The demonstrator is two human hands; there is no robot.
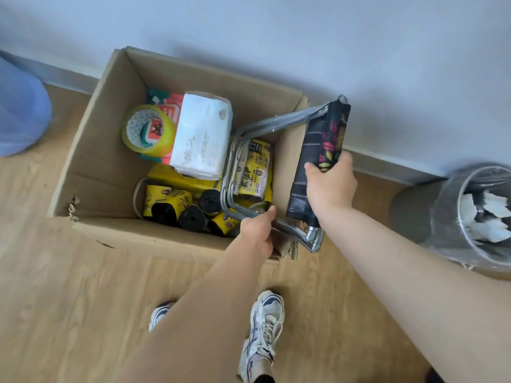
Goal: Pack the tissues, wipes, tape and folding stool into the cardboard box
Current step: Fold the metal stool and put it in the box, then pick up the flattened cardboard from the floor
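Your right hand has its grip closed around the folded fabric seat of the folding stool. Your left hand clasps its metal legs, which dip over the right wall of the cardboard box. Inside lie a white tissue pack and yellow tape roll.

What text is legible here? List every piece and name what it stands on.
Nothing can be quoted with confidence.
Tissue pack: grey Chinese characters, too blurred to read.
Yellow packs: black Chinese print, too small and blurred.
Red pack: white marks, unreadable.
Tape, stool, box: no text shows.
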